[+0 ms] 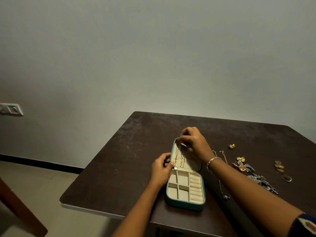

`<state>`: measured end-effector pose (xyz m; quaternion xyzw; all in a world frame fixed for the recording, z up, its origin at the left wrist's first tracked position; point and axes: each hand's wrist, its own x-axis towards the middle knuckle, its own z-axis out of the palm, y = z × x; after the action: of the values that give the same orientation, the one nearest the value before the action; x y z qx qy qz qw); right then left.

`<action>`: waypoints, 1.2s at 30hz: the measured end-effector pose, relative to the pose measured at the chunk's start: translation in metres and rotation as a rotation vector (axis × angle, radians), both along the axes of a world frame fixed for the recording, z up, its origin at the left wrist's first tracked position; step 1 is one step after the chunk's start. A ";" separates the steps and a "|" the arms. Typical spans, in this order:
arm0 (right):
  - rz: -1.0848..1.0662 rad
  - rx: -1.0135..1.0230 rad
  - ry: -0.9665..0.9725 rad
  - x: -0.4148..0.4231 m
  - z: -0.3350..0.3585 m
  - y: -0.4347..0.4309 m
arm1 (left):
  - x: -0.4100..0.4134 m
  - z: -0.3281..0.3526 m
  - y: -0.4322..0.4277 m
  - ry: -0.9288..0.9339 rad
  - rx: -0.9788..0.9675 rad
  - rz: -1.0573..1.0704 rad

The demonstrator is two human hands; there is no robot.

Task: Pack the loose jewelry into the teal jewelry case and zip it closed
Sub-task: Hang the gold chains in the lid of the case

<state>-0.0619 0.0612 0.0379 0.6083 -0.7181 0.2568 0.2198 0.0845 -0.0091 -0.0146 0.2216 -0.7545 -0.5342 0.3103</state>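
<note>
On scuffed dark table (130, 151), both hands (161, 165) gripping open velvet-lined teal case (185, 189) lid.

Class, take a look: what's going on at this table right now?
A person is packing jewelry into an open teal case. The right hand is at the top of the lid, fixing a gold chain there, while the left hand steadies the lid's edge. The compartments look empty; rings and other pieces lie on the table.

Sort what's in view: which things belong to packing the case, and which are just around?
Job: teal jewelry case, gold chain in its lid, loose jewelry, gold rings, left hand, right hand.
Around: table, wall switch.
</note>
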 end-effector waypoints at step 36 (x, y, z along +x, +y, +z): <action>-0.235 0.058 -0.186 0.025 -0.061 0.172 | 0.000 -0.005 -0.001 0.004 0.041 0.166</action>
<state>-0.0371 0.2332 -0.0236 0.4996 -0.8089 0.2634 0.1633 0.0850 -0.0100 -0.0195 0.2885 -0.7217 -0.5226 0.3504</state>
